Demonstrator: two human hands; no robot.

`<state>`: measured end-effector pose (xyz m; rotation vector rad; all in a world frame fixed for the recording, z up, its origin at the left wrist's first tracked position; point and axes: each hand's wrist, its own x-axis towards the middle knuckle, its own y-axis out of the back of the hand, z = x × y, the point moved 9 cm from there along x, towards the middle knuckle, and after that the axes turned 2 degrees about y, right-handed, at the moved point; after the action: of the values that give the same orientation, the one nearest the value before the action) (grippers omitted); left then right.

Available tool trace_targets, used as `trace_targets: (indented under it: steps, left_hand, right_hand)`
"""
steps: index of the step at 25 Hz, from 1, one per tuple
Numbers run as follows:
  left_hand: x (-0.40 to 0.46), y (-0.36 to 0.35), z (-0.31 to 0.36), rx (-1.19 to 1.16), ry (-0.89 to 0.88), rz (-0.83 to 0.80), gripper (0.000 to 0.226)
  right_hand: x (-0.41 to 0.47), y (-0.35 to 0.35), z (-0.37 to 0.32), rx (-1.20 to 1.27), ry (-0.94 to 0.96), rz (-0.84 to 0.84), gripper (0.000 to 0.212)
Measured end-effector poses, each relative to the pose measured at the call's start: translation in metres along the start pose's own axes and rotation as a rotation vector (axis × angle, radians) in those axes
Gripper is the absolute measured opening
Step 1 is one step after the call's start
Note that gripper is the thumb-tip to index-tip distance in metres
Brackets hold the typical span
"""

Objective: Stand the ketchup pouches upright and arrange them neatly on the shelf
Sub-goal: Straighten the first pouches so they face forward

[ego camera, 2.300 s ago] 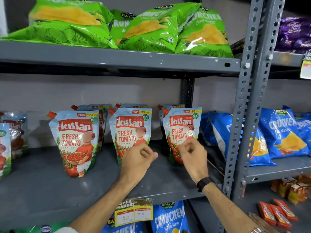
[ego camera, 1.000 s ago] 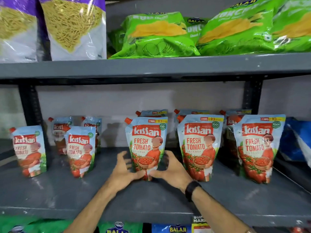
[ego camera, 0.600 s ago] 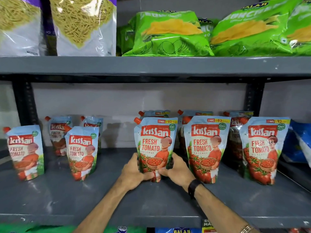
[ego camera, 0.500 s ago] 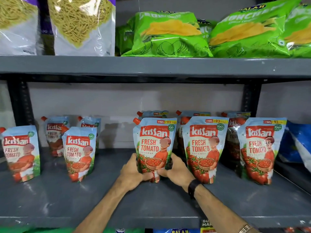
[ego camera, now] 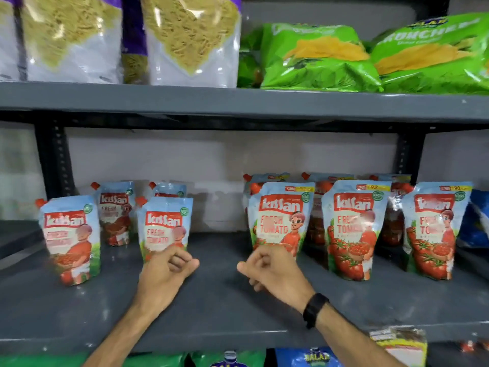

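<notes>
Ketchup pouches (ego camera: 354, 229) upright on shelf (ego camera: 225, 313), labels forward, likely for display; left hand (ego camera: 166, 271), right hand (ego camera: 272, 271): fingers curled, gripping nothing.

Shelf (ego camera: 238, 308) across mid frame. The left pouch group (ego camera: 116, 213) has two in front and two behind. After a gap at centre, the right pouch group (ego camera: 354, 229) has three in front and three behind. Left hand (ego camera: 166, 271) is before the left group, right hand (ego camera: 270, 268) before the right group. Upper shelf (ego camera: 238, 102) carries snack bags (ego camera: 190, 38) upper left and chip bags (ego camera: 317, 56) upper right.
</notes>
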<state>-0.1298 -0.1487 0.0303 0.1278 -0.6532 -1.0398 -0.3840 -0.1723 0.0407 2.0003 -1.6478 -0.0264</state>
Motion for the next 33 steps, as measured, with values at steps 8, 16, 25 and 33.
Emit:
trace_targets:
  steps: [8,16,25,33]
  left_hand:
    - [0.027,0.074,-0.051,-0.001,0.059,0.018,0.058]
    - [0.049,0.041,-0.074,-0.065,0.100,-0.289,0.073]
    - [0.056,0.071,-0.094,-0.035,0.138,-0.234,0.066]
    - [0.044,0.090,-0.093,-0.019,0.123,-0.243,0.046]
  right_hand:
    - [0.043,-0.140,-0.030,0.042,-0.068,0.015,0.064]
    - [0.068,-0.166,-0.021,0.048,-0.104,0.065,0.032]
    - [0.073,-0.202,-0.037,0.036,-0.090,0.028,0.039]
    - [0.055,-0.191,-0.041,-0.009,-0.116,0.162,0.045]
